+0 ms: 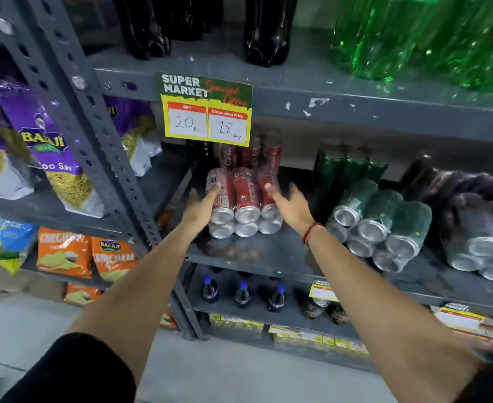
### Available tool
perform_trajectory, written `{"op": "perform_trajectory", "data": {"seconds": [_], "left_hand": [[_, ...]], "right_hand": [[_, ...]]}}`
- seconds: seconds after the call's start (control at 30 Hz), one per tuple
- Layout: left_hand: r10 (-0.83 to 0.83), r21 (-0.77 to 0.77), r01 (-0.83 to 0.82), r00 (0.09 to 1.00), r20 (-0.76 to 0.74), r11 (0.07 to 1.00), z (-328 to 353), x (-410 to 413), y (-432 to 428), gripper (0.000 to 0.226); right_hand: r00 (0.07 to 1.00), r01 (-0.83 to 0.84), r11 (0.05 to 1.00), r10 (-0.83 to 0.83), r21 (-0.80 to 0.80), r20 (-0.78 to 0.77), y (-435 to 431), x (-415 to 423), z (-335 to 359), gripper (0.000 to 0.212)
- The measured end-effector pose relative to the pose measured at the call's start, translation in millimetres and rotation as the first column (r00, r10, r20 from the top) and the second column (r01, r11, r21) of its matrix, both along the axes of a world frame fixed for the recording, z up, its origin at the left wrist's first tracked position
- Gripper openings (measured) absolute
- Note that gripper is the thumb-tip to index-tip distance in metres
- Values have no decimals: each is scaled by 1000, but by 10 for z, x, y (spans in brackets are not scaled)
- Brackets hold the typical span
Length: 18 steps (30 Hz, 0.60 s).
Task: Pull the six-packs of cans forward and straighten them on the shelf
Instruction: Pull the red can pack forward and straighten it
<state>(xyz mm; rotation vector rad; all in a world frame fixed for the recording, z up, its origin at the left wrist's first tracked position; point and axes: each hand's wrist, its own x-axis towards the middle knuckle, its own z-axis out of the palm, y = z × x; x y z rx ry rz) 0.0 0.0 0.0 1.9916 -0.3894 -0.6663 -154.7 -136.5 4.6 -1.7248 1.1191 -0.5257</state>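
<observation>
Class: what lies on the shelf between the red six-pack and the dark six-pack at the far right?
In the head view, the green six-pack lies on its side between the red six-pack and the dark six-pack, can ends facing outward.

The single head-worn camera looked forward and down from above both outstretched forearms, facing the grey metal shelf point(283, 257) squarely and close. Its wide lens bowed the tiers above and below the hands, with floor visible beneath the elbows.
</observation>
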Motion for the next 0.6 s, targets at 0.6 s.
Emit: {"op": "perform_trajectory", "data": {"seconds": [0.6], "left_hand": [[48, -315, -90, 989, -139, 945, 74, 51, -302, 45]], "right_hand": [[955, 8, 950, -100, 311, 280, -272, 307, -60, 71]]}}
